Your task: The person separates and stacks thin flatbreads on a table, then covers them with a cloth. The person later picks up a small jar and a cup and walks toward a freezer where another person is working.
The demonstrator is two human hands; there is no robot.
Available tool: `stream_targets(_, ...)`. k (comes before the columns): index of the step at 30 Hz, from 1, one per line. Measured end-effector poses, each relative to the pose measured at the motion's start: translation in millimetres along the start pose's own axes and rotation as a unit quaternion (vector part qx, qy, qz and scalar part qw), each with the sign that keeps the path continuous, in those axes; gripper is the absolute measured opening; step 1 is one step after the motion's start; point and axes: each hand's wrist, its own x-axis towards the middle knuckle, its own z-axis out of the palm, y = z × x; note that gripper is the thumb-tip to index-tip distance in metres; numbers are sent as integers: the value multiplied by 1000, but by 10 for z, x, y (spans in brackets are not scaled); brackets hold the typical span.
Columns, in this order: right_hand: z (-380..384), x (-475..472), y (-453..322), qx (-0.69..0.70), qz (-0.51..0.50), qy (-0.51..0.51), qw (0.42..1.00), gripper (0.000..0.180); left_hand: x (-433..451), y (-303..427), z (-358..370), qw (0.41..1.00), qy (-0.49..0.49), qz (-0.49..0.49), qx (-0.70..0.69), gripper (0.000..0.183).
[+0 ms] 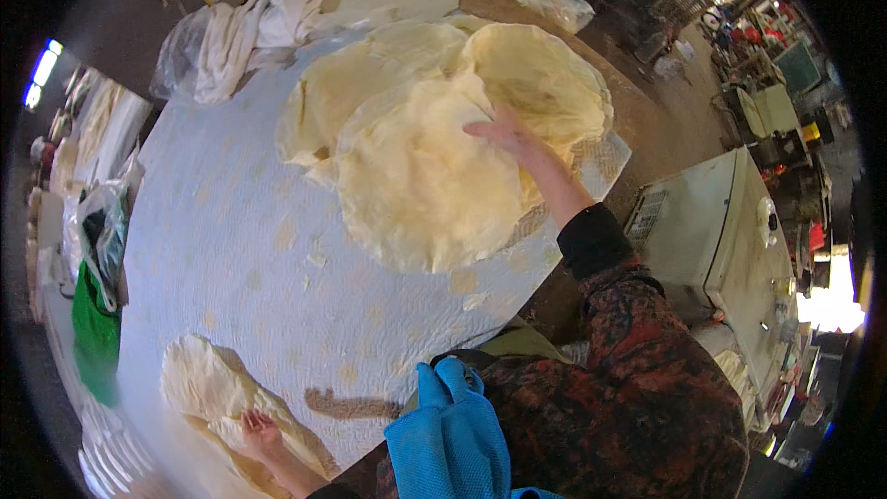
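Several thin, round, pale yellow sheets, which look like tofu skin, overlap on a table covered with pale blue cloth (229, 235). My right hand (509, 135) touches the uppermost sheet (423, 194) near its upper right edge, thumb spread over it. Its fingers are foreshortened, so I cannot tell whether they pinch the edge. Beneath and beside lie a right-hand sheet (547, 76) and a left-hand sheet (319, 104). At the lower left, my left hand (260, 430) rests against a folded pale sheet (208, 374), fingers slightly curled and apart, with no visible grip.
White cloth and clear plastic (242, 41) are heaped at the table's far left. A brown brush-like object (350, 405) lies near the front edge. Blue mesh fabric (450, 436) hangs before my body. A pale metal cabinet (693, 222) stands close on the right.
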Motion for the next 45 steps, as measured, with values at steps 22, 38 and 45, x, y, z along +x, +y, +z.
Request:
stream_targets(22, -2427, 785, 2414, -210, 300, 265, 892, 42, -1274, -1426, 2388, 967, -194, -22, 164, 26)
stream_targets(38, -1464, 174, 440, 505, 140, 228, 821, 54, -1827, -1731, 2216, 963, -216, -45, 156, 20)
stream_targets(45, -1224, 546, -47, 117, -31, 278, 953, 51, -2217, -1663, 2868, 906, -287, 104, 293, 22)
